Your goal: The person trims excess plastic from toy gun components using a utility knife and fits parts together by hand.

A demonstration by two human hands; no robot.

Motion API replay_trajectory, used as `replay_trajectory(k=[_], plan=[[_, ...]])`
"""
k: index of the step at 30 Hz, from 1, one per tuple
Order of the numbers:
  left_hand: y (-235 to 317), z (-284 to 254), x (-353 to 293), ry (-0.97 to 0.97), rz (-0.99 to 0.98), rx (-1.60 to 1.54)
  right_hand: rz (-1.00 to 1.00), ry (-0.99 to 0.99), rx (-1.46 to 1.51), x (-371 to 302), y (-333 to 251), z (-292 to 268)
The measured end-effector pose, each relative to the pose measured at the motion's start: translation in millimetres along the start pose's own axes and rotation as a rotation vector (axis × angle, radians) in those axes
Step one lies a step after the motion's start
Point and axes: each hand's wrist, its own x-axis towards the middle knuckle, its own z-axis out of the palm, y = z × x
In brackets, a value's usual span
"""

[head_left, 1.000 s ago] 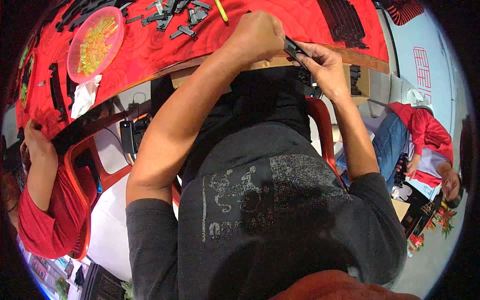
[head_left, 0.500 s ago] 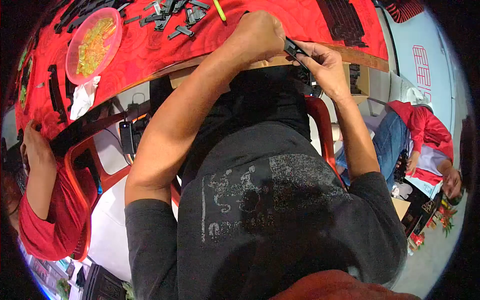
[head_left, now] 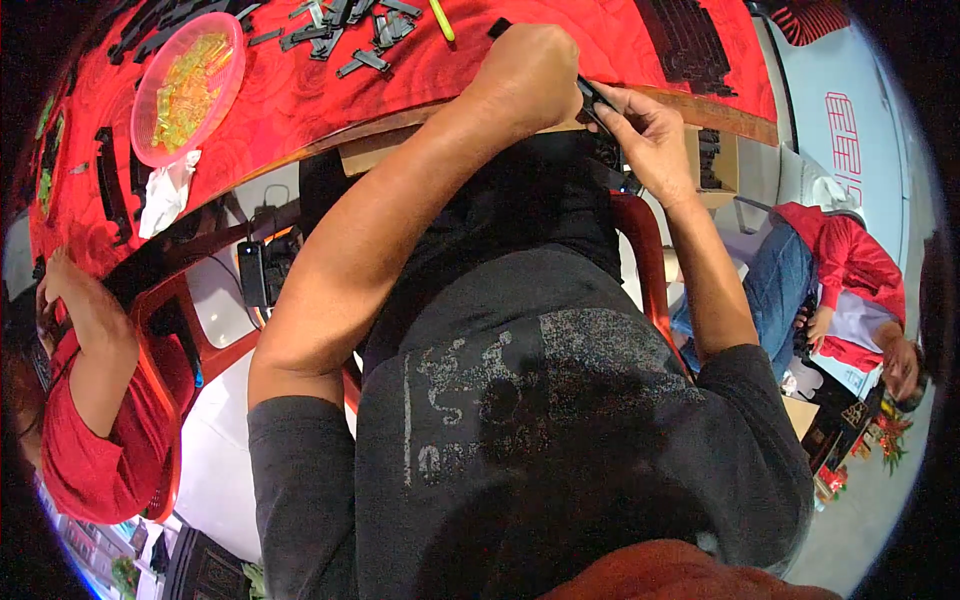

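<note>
A slim black plastic piece (head_left: 590, 97) is between my two hands at the table's near edge. My right hand (head_left: 648, 132) grips it with thumb and fingers. My left hand (head_left: 538, 75) is closed in a fist against its other end, back of the hand upward, so its fingertips and that end are hidden. Just beyond my left hand lies a small dark piece (head_left: 499, 28) on the red cloth. A yellow-green stick-like tool (head_left: 442, 20) lies further left, beside a loose pile of black plastic parts (head_left: 368, 60).
A pink basket (head_left: 140, 110) of yellowish clear pieces stands on the red-covered table (head_left: 290, 105), near crumpled white tissue (head_left: 168, 195). Black strips (head_left: 685, 50) lie in rows at right. An open carton (head_left: 728, 165) sits below the edge. People in red sit on both sides.
My left hand has shifted slightly right and nearer, covering more of the black plastic piece and uncovering the dark piece on the cloth. The person at left has moved their arm.
</note>
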Motion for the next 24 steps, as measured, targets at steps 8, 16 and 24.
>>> replay_trajectory(k=[8,16,24], plan=[[5.8,-1.3,-1.9,-0.004,-0.076,-0.038,-0.031,0.027,-0.058,2.0,4.0,-0.9],[10.2,-6.2,-0.2,-0.017,-0.055,-0.054,0.003,0.029,-0.053,2.2,3.7,-3.8],[12.1,-6.8,-2.1,-0.020,-0.064,-0.068,-0.008,0.032,-0.045,1.4,3.8,-4.6]])
